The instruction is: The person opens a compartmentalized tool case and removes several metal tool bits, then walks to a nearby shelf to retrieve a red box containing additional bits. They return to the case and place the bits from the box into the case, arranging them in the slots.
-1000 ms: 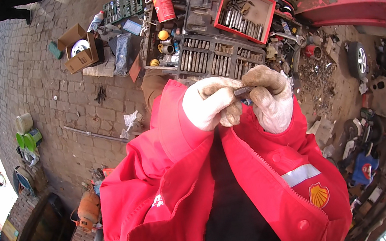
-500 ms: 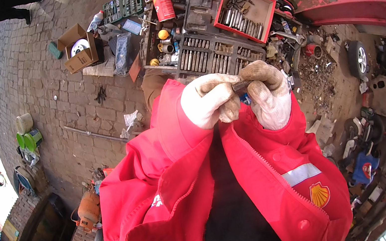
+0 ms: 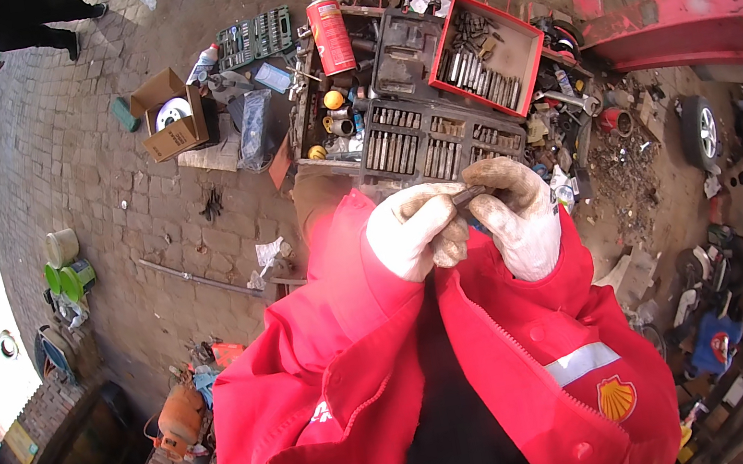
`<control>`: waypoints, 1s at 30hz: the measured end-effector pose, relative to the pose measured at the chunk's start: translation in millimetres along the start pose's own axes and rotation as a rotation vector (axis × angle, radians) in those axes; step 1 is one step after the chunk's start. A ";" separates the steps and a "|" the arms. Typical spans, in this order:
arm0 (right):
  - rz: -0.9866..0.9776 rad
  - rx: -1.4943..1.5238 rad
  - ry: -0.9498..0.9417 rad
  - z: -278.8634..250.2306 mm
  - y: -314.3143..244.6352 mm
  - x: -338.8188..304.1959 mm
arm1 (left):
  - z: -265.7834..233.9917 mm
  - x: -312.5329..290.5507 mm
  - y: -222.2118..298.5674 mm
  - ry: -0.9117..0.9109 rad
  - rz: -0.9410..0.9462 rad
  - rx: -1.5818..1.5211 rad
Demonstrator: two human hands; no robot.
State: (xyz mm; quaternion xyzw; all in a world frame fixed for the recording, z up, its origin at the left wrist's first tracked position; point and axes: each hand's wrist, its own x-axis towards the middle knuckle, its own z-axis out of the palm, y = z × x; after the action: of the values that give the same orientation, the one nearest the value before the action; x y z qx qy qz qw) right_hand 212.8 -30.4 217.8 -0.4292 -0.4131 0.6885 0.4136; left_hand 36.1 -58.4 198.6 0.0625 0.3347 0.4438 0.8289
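Both gloved hands meet in front of the chest, the left hand [image 3: 418, 232] and the right hand [image 3: 522, 226] pinching a small dark metal piece [image 3: 470, 196] between them at their fingertips. Over the last second the piece has been turned: its left end pointed squarely toward the left glove, and now it slants, its right end tipped to the far side. The view has also tipped a little, so everything beyond sits lower. Neither hand has let go, which suggests the work is still at handling this one piece. Just beyond the hands lies a dark tool case [image 3: 408, 59] with rows of metal bits; a red box [image 3: 514, 36] of loose bits rests over its far right part. A red spray can [image 3: 330, 36] stands to the far left of the case.
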 end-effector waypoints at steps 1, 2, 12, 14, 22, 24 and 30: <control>0.032 0.031 0.014 -0.4 0.6 0.2 | -0.8 0.5 -0.3 0.020 -0.019 0.002; 0.048 0.029 0.023 -0.5 1.3 0.2 | -2.0 0.6 -0.4 -0.007 0.002 0.015; 0.074 -0.005 0.030 -4.5 4.1 2.8 | -10.6 8.0 -3.8 0.010 -0.065 0.012; 0.065 -0.022 0.036 -4.9 5.0 3.0 | -11.6 10.0 -3.7 0.005 -0.073 0.016; 0.135 0.048 0.088 -10.0 16.5 3.9 | -19.3 18.1 -15.0 0.047 -0.085 -0.005; 0.173 0.068 0.130 -13.8 26.7 3.6 | -26.1 20.9 -20.6 0.063 -0.100 0.066; 0.176 -0.032 0.386 -63.5 105.3 27.6 | -57.8 34.2 -39.3 0.239 -0.124 -0.098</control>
State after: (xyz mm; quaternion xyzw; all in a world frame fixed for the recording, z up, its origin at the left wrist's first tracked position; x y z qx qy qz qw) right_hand 241.5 -24.6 95.2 -0.5940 -0.2980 0.6204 0.4165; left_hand 41.2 -66.4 121.4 -0.0525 0.4122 0.4119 0.8110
